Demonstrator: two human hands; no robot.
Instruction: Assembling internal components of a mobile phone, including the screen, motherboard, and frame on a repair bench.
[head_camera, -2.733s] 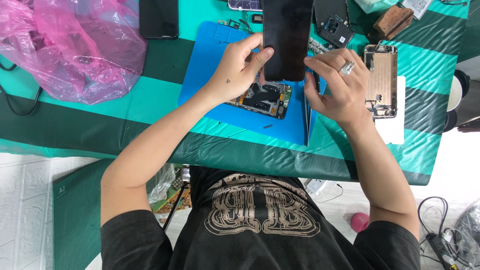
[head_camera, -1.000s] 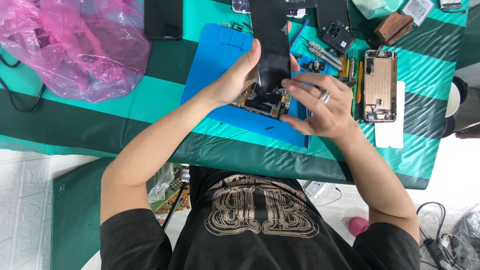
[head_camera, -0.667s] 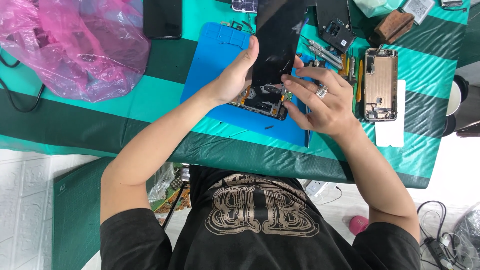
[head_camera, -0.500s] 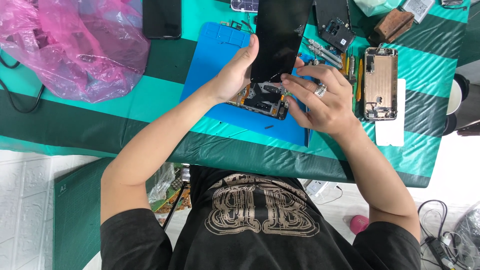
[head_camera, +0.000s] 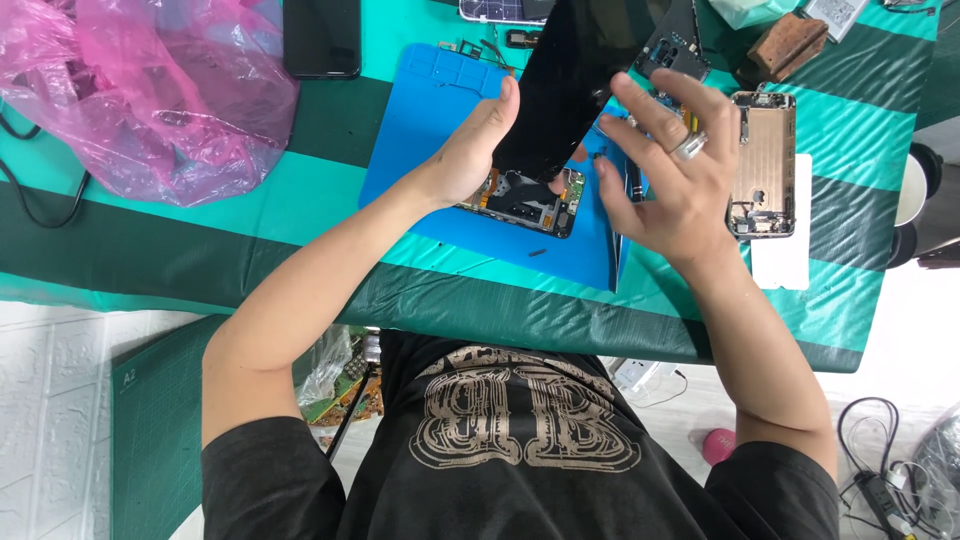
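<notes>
Green and teal stripes cover the table (head_camera: 300, 215), and a blue mat (head_camera: 430, 120) sits in the middle of it. On that mat lies an opened phone (head_camera: 520, 200), its insides showing, partly hidden under the hands. The left hand (head_camera: 470, 150) grips the left edge of a black screen panel (head_camera: 570, 85), thumb tucked beneath and fingers flat along the side, holding it tilted up above the phone. The panel's lower end sits right over the phone; whether it touches it, I can't tell. The right hand (head_camera: 675, 165) is spread wide, fingers fanned, a ring on one of them, palm just beside the panel's right edge; its thumb reaches toward the panel's lower corner, contact unclear. Just right of that hand, a gold phone shell (head_camera: 765, 150) lies open-side up, its lower end on a white card (head_camera: 780, 270). A pink bag (head_camera: 140, 90) is bunched at far left, a dark phone (head_camera: 322, 35) lies near it, and a brown block (head_camera: 788, 45) sits at top right.
</notes>
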